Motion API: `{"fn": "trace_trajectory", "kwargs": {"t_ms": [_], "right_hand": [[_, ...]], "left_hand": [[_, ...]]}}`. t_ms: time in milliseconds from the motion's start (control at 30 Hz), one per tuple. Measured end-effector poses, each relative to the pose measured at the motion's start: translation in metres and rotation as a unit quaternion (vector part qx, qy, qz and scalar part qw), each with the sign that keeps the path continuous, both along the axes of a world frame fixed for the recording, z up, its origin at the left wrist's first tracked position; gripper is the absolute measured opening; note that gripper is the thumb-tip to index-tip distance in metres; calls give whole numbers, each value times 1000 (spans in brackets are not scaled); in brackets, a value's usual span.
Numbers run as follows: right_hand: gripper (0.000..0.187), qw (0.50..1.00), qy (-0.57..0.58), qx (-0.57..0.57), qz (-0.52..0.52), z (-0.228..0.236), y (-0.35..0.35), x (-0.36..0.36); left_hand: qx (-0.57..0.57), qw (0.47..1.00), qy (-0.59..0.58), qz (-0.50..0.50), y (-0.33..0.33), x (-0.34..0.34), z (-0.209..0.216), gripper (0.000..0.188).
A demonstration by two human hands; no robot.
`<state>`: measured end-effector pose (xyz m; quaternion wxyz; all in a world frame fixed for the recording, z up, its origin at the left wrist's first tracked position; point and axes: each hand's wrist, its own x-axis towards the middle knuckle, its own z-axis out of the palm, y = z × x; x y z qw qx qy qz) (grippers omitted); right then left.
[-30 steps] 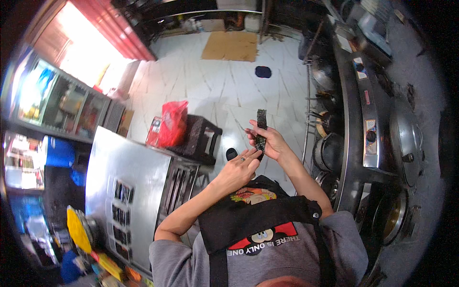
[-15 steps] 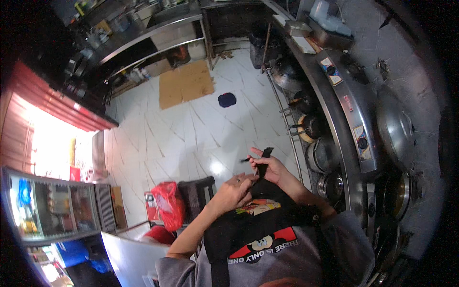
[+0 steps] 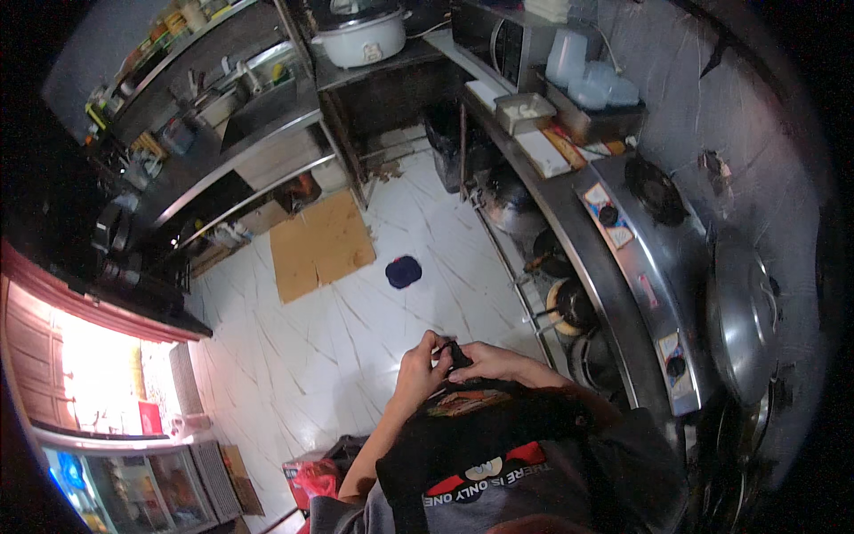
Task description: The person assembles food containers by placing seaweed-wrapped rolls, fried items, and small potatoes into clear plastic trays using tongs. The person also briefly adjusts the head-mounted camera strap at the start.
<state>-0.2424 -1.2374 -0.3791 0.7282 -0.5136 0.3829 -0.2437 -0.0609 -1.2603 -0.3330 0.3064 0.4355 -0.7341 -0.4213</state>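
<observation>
In front of my chest, my two hands meet around a bunched black strap [image 3: 459, 355]. My left hand [image 3: 422, 368] pinches it from the left with bent fingers. From the right, my right hand [image 3: 492, 363] grips the same strap, its fingertips partly hidden behind the black cloth. Just below the hands hangs a black apron [image 3: 498, 416] with a colourful cartoon print, worn over a grey printed T-shirt [image 3: 551, 489]. Whether the strap joins the apron cannot be made out.
A steel stove counter [image 3: 640, 267] runs along the right, with a large lidded pan [image 3: 743, 311] on it and pots on a rack below. Brown cardboard [image 3: 322, 245] and a dark cap-like item [image 3: 403, 272] lie on the tiled floor [image 3: 347, 347]. A glass-door fridge [image 3: 142, 485] stands lower left.
The view has tilted up, showing more of the far counters. My hands have drawn together, and the strap that hung extended from my right hand is now bunched between both.
</observation>
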Motion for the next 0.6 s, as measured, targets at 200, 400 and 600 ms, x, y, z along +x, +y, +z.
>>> {"fn": "trace_trajectory", "kwargs": {"t_ms": [200, 400, 600], "right_hand": [[22, 998, 43, 7, -45, 16, -107, -31], [11, 984, -49, 160, -68, -9, -224, -10], [35, 988, -23, 150, -4, 10, -361, 24]], "left_hand": [[57, 992, 112, 12, -101, -44, 5, 23], [159, 981, 84, 69, -208, -37, -2, 17], [225, 947, 209, 98, -341, 14, -43, 19]]}}
